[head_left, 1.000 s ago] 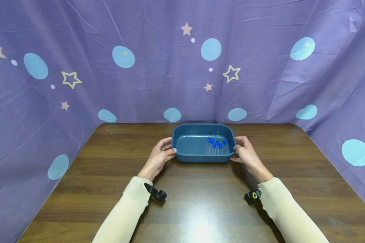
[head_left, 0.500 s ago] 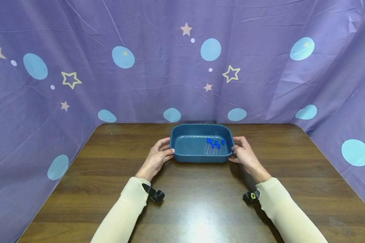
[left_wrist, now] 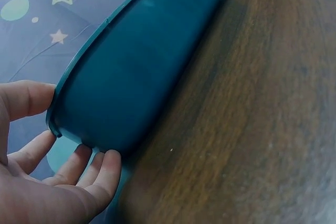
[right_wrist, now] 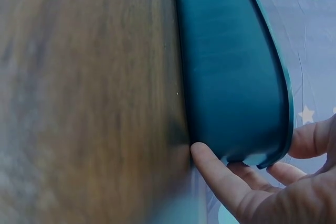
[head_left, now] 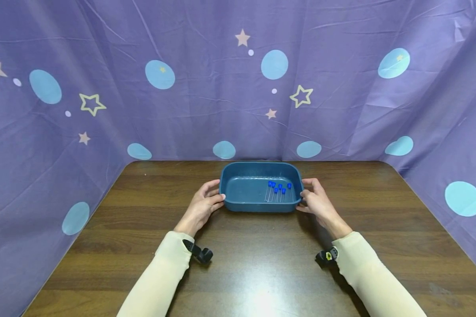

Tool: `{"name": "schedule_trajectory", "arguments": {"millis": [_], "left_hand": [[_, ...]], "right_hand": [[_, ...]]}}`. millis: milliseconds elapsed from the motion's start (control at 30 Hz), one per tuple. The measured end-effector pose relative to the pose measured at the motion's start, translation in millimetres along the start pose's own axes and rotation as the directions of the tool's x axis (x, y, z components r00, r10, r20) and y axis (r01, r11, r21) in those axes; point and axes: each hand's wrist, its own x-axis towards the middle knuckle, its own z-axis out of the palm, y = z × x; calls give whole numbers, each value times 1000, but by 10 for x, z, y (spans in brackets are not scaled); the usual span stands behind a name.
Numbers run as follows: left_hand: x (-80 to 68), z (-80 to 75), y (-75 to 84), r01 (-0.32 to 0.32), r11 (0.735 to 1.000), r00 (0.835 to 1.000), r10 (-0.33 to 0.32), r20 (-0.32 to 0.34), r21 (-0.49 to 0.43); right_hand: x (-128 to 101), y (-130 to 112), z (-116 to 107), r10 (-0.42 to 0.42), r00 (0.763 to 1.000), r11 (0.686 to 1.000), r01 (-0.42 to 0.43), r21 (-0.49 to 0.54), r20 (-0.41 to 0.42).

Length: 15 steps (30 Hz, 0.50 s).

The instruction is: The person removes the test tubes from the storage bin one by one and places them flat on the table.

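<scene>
Both hands, left (head_left: 201, 206) and right (head_left: 318, 201), grip the ends of a blue tray (head_left: 242, 203) holding small tubes (head_left: 278, 191); it rests on the table (head_left: 262, 264), not yet lifted

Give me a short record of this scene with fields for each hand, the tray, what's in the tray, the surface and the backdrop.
left hand: left hand grips the left end of the tray, thumb on the rim, fingers under the edge
right hand: right hand grips the right end the same way
tray: dark teal tray, rectangular with rounded corners, on the table near its far edge
contents: small clear tubes with blue caps, lying in the right half
surface: dark wooden table
backdrop: purple cloth printed with stars and pale blue dots
</scene>
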Motion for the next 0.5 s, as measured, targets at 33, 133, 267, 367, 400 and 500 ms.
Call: {"name": "schedule_trajectory", "arguments": {"millis": [33,133,267,367,400,500], "left_hand": [[-3,-3,2,0,1000,1000,0,0,-2],[-16,-14,7,-6,1000,1000,6,7,-5],[-34,-31,11,-17,1000,1000,17,22,-1],[-40,-36,11,-19,1000,1000,19,19,4],[-42,-35,11,-19,1000,1000,19,17,5],[-46,-27,12,-14,1000,1000,14,6,6]], "right_hand": [[0,-2,5,1,1000,1000,-1,2,0],[-7,-9,22,2,1000,1000,-2,7,3],[-19,-13,36,6,1000,1000,-6,12,6],[-20,-8,34,5,1000,1000,-5,10,10],[-16,-7,31,4,1000,1000,-4,9,10],[-13,-9,26,5,1000,1000,-5,9,8]]}}
